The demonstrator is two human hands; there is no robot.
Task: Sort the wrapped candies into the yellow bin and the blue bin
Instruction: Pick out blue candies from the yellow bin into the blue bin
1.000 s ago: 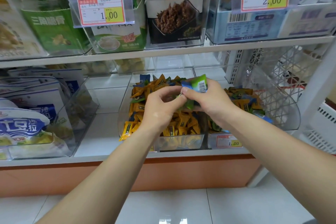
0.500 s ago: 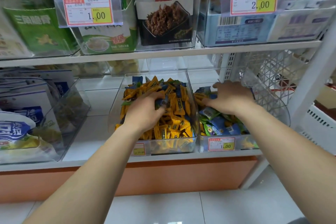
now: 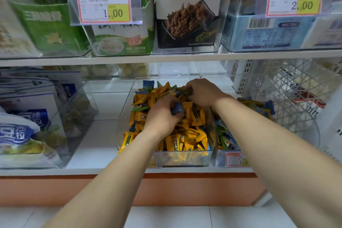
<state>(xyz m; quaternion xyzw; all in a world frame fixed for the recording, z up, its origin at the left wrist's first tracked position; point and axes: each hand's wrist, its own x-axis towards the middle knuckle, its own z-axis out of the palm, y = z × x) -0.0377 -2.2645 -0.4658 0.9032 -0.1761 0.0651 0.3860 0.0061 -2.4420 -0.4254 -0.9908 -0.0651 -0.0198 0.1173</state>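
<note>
A clear bin (image 3: 125, 116) on the lower shelf is heaped with yellow wrapped candies (image 3: 190, 135), with a few blue and green ones mixed in at the back. Right beside it, a second clear bin (image 3: 221, 161) holds mostly blue and green candies (image 3: 225, 139) and some yellow ones. My left hand (image 3: 162, 116) rests on the yellow pile, its fingers closed around a blue candy (image 3: 177, 109). Over the back of the same bin, my right hand (image 3: 201, 92) has its fingertips curled into the pile. What they pinch is hidden.
A clear bin of blue-and-white snack bags (image 3: 22, 131) stands at the left, with bare shelf between it and the candy bins. A white lattice basket (image 3: 288, 94) stands at the right. The upper shelf (image 3: 166, 57) overhangs, carrying bins and price tags (image 3: 104, 7).
My right hand has moved left from the blue-and-green bin to the back of the yellow bin. My left hand has stayed in the yellow pile and now shows a blue candy in its fingers.
</note>
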